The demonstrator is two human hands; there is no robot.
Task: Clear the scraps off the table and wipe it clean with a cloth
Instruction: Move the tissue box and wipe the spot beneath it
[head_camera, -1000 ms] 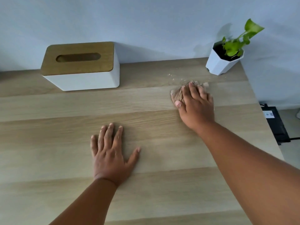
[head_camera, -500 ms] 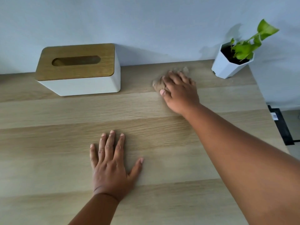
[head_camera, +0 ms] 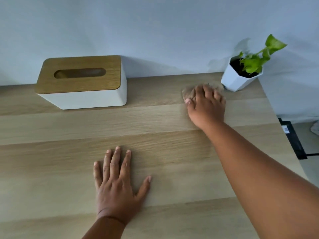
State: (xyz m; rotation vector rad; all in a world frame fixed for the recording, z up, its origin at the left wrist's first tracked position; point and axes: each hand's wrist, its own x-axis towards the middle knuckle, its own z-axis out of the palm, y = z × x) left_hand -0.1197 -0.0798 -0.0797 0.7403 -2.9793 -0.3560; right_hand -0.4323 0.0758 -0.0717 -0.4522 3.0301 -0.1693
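Note:
A light wooden table (head_camera: pixel 60 169) fills the view. My right hand (head_camera: pixel 206 105) presses a crumpled beige cloth (head_camera: pixel 187 92) flat against the tabletop near the back edge, just left of the plant pot. Most of the cloth is hidden under the fingers; its blurred edges show at the left and beyond the fingertips. My left hand (head_camera: pixel 117 183) lies flat on the table nearer to me, fingers spread, holding nothing. No scraps are plainly visible on the wood.
A white tissue box with a wooden lid (head_camera: pixel 81 81) stands at the back left against the wall. A white faceted pot with a green plant (head_camera: pixel 241 78) sits at the back right corner. The table's right edge drops to a floor with a black device (head_camera: pixel 291 140).
My right hand slid the cloth to the back middle of the table, then rightwards to beside the plant pot. My left hand has stayed flat in place.

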